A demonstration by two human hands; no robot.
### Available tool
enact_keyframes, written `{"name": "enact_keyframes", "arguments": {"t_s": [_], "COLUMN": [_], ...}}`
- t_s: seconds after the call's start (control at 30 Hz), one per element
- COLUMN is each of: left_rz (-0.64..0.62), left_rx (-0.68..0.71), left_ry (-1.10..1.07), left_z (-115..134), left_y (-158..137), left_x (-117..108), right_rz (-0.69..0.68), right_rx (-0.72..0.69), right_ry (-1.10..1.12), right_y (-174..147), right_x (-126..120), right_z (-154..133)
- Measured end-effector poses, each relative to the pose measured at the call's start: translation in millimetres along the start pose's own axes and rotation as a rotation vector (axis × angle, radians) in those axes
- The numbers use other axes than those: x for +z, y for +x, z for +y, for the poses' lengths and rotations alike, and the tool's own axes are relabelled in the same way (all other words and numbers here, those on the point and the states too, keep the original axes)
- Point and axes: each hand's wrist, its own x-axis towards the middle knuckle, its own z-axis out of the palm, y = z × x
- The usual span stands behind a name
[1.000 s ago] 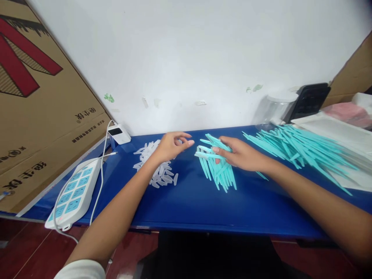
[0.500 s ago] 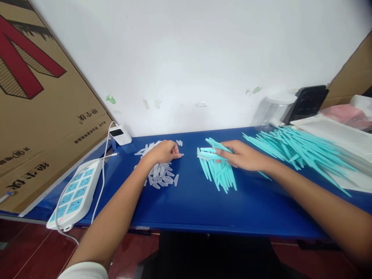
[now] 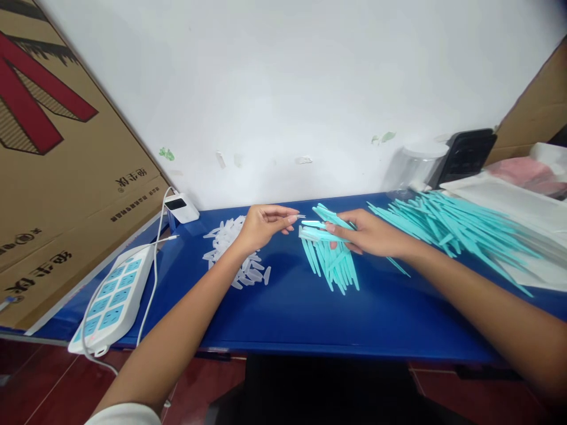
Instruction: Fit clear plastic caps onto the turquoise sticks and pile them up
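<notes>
1. Above the desk [image 3: 274,321], left hand [image 3: 263,227] pinches a small clear piece [image 3: 300,216], just beside turquoise sticks [image 3: 328,211].
2. Right hand [image 3: 365,233] grips those sticks, ends pointing leftward.
3. Probably best: steady sticks, light pinch, piece lined up.

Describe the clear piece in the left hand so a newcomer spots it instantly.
On the blue table, find the heap of translucent pieces. To its right, the left hand pinches the small clear piece, which pokes out toward the turquoise sticks in the right hand. Unlike the pieces lying in the heap, this one is gripped between thumb and finger.
</notes>
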Motion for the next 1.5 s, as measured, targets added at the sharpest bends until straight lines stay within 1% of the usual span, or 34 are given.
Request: {"name": "enact_keyframes", "arguments": {"t_s": [0.27, 0.53, 0.67, 0.83, 0.97, 1.03, 1.1, 1.2, 1.23, 1.27, 1.37, 1.43, 1.5], "left_rz": [-0.013, 0.002, -0.044, -0.122, -0.149, -0.181, -0.186, -0.066, -0.064, -0.089, -0.161, -0.163, -0.168], "left_rx": [0.001, -0.018, -0.011, -0.020, -0.039, -0.017, 0.037, 0.124, 0.117, 0.085, -0.039, -0.047, -0.021], "left_ry": [-0.057, 0.010, 0.037, -0.006, -0.008, 0.051, 0.202, 0.600, 0.706, 0.785, 0.893, 0.899, 0.910], "left_z": [-5, -5, 0, 3, 5, 6, 7, 3, 1, -1, -10, -16, -21], "left_y": [0, 1, -3, -7, -7, -5, -1, 5, 7, 8, 11, 12, 13], "left_x": [2, -2, 2, 10, 12, 7, -5, -33, -43, -53, -73, -77, -75], "right_rz": [0.019, 0.045, 0.024, -0.024, -0.025, -0.024, -0.025, -0.065, -0.077, -0.086, -0.101, -0.092, -0.055], "right_rx": [0.033, 0.022, 0.015, -0.073, -0.064, -0.054, -0.020, 0.066, 0.086, 0.097, 0.107, 0.131, 0.164], "right_ry": [-0.001, -0.040, -0.060, -0.048, -0.022, -0.014, 0.011, 0.054, 0.061, 0.066, 0.080, 0.080, 0.067], "right_y": [0, -1, -1, -1, -1, 0, 0, 0, -1, -1, -1, -1, 0], "right_x": [-2, -4, -2, 2, 2, 3, 3, 3, 3, 3, 3, 3, 3], "right_z": [-4, -5, -4, -2, 0, 1, 2, 5, 6, 7, 10, 11, 12]}}
